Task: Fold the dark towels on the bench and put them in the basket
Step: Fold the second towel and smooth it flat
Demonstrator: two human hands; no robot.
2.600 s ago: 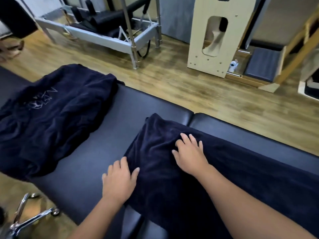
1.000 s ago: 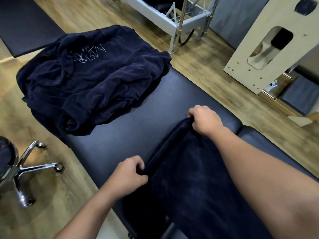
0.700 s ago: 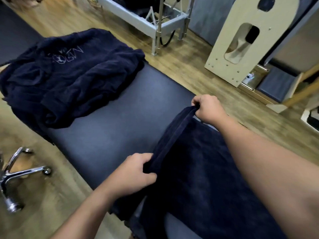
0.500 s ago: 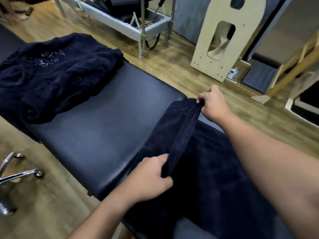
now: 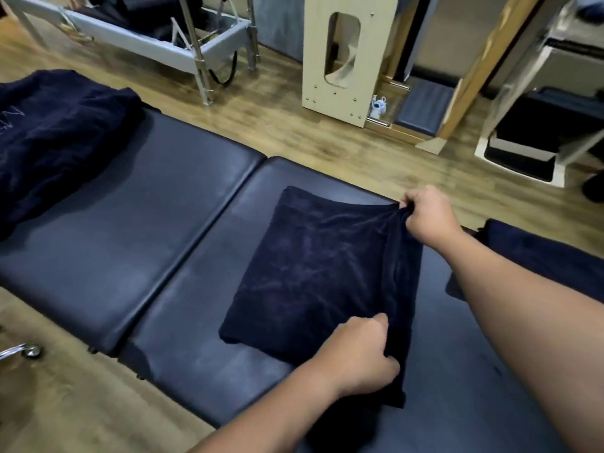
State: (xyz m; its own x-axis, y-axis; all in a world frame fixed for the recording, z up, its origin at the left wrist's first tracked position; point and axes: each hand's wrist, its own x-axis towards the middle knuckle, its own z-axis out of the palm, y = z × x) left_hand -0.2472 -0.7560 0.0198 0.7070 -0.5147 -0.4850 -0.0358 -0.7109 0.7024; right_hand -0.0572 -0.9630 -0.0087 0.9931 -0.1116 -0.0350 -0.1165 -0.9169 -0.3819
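Observation:
A dark navy towel (image 5: 313, 273) lies doubled over on the right section of the black padded bench (image 5: 130, 230). My right hand (image 5: 428, 214) pinches its far right corner. My left hand (image 5: 362, 354) grips the near right corner, fingers curled round the edge. A heap of unfolded dark towels (image 5: 49, 142) with pale lettering sits at the bench's left end. More dark cloth (image 5: 536, 253) shows on the bench behind my right forearm. No basket is in view.
Beyond the bench is wood floor with a grey metal-framed exercise machine (image 5: 183, 44), a pale wooden panel with a cut-out (image 5: 340, 60) and a white step stool (image 5: 519, 152). A chrome chair-base leg (image 5: 19, 351) pokes in at the near left.
Both hands have carried the towel's left edge over to the right, folding it in half; it now lies flat as a smaller rectangle. The view has shifted right.

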